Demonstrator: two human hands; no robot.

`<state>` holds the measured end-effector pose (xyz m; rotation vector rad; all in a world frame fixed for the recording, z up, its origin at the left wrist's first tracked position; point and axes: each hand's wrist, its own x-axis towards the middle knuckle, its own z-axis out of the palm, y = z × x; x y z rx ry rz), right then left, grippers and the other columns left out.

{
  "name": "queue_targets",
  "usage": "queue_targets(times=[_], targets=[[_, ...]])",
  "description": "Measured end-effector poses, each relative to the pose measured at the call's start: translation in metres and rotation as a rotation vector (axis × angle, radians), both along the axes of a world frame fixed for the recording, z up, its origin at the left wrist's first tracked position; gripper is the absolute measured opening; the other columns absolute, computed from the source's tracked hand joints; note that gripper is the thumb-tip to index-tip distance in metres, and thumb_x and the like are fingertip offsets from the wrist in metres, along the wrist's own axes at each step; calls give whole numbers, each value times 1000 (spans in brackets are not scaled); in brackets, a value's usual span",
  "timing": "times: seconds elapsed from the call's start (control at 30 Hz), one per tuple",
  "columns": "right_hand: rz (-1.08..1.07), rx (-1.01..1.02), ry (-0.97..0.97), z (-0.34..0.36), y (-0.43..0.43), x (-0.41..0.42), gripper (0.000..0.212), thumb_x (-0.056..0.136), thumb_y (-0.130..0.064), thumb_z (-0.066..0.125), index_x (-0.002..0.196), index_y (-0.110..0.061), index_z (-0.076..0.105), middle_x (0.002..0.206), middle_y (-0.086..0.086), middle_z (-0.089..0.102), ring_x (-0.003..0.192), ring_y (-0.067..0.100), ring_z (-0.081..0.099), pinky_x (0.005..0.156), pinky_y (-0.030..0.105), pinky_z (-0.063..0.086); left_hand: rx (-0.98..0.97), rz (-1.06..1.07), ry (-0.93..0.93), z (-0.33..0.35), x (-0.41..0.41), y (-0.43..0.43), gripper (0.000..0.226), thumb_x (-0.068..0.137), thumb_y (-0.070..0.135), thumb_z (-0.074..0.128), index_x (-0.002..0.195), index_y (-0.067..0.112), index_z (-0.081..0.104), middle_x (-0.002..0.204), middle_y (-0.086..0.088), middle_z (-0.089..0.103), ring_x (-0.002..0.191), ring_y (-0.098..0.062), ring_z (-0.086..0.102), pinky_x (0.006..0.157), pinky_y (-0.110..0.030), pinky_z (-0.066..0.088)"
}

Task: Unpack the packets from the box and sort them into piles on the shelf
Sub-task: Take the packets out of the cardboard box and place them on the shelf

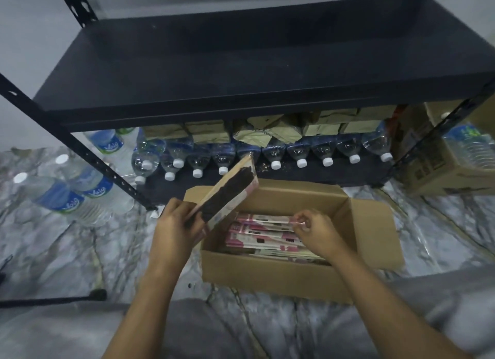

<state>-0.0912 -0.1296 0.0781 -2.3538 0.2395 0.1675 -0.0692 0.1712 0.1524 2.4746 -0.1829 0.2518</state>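
Note:
An open cardboard box (270, 275) stands on the marbled floor in front of a black metal shelf (241, 64). Inside it lie several pink-and-white packets (263, 231), stacked flat. My left hand (176, 227) grips a small bundle of packets (227, 192) with a dark front, lifted and tilted over the box's left flap. My right hand (313, 230) is down in the box and pinches the right end of the top packet. The wide shelf board above is bare.
A row of water bottles (267, 155) lies on the bottom shelf with tan bags (267, 131) behind. Loose bottles (75, 192) lie on the floor at left by the shelf leg (80, 149). Another carton (442, 165) with bottles stands at right.

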Motion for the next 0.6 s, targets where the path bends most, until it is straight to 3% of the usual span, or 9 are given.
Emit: queue_targets(times=[0.07,0.17,0.33,0.6], targets=[[21,-62,60,-16,2,10,19,86,-20,64,103,-14,66,102,0,62,95,15,56,80,25,44,9,6,-7,-6,3,1,9,82,-2,70,83,6,70,83,1,49,69,6,51,64,-4,33],[82,-201,121,-43,7,26,25,87,-25,61,111,-19,63,115,-1,59,109,20,52,84,26,40,4,3,-8,-15,4,2,8,83,-2,70,86,5,71,88,0,50,79,16,50,67,2,31],[206,-348,225,-83,15,51,33,86,-29,59,118,-22,59,126,1,53,118,25,44,98,43,42,12,33,5,-32,7,7,9,81,-2,72,87,5,71,86,3,48,70,1,42,63,-13,31],[392,-559,183,-114,21,68,42,87,-38,53,126,-23,53,129,0,49,120,23,40,99,38,35,1,34,60,-47,14,8,11,82,5,73,92,10,71,88,7,49,82,15,51,67,1,33]])
